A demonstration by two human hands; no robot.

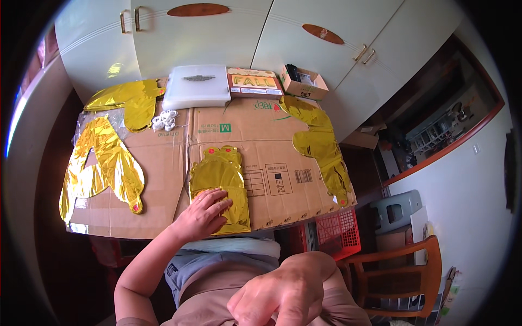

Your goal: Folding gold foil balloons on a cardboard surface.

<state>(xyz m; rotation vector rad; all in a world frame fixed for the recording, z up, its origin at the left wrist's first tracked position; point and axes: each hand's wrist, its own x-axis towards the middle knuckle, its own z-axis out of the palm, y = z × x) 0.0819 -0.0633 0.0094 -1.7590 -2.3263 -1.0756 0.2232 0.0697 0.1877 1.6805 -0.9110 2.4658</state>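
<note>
folded gold foil (pixel 218 176): it is lying on the cardboard-covered tabletop (pixel 272 209), at the middle of the front side; its rounded, tabbed end is pointing to the rear, and its straight end is reaching close to the front edge.
left grip (pixel 206 212): it is resting palm down upon the straight part of this foil; the fingers are slightly bent and the thumb is standing apart, so i am not seeing it clamped on anything.
right grip (pixel 283 296): it is hanging before the body, close to the camera; the lower frame is cutting the fingertips, so i am not able to tell if they are together or apart.
step in hand: i am judging that the foil is being pressed flat at its folded part.
next move: in my opinion, it is calling for light, flat pressure going outward from the fold, because thin foil is easily slipping and creasing.
left room: bare cardboard is separating this foil from the two-legged gold foil (pixel 130 174).
right room: a printed bare strip is lying before the wavy gold foil (pixel 318 142), which is running along the right edge.
rear room: more bare cardboard is leading toward the pale plastic case (pixel 196 89); the white cord (pixel 165 120) is lying to its left front.
front edge: here i am finding little margin; the red crate (pixel 340 233) is sitting lower, beyond this edge at right.
</note>
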